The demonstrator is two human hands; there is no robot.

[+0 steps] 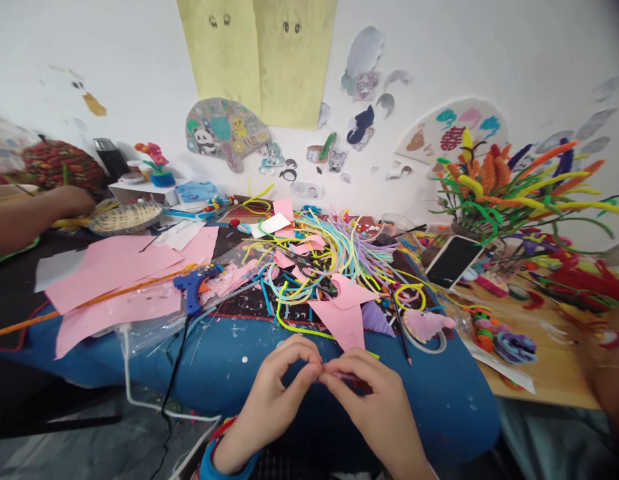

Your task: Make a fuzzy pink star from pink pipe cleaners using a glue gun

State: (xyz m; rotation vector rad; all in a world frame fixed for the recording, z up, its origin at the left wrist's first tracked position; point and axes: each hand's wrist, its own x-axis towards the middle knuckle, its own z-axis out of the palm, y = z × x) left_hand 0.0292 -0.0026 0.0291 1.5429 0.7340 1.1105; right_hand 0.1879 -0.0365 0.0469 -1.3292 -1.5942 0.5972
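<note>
My left hand [284, 385] and my right hand [373, 397] meet fingertip to fingertip over the front edge of the blue-covered table [224, 360]. Both are closed in a pinch. A bit of a small pinkish-purple piece [345, 376] shows under my right fingers; its kind is too hidden to tell. What lies between my left fingertips is covered. Just beyond my hands are cut pink paper [342, 320], a purple piece [377, 320], a pencil [404, 340] and a fuzzy pink shape [427, 325].
A blue glue gun [192, 290] lies left, beside pink sheets [109, 267]. Pastel strips [349, 250] heap up centrally. At right, a phone [453, 261] leans before colourful pipe-cleaner stems [499, 180]. Another person's arm [34, 217] reaches in at left; part of someone [612, 380] shows at right.
</note>
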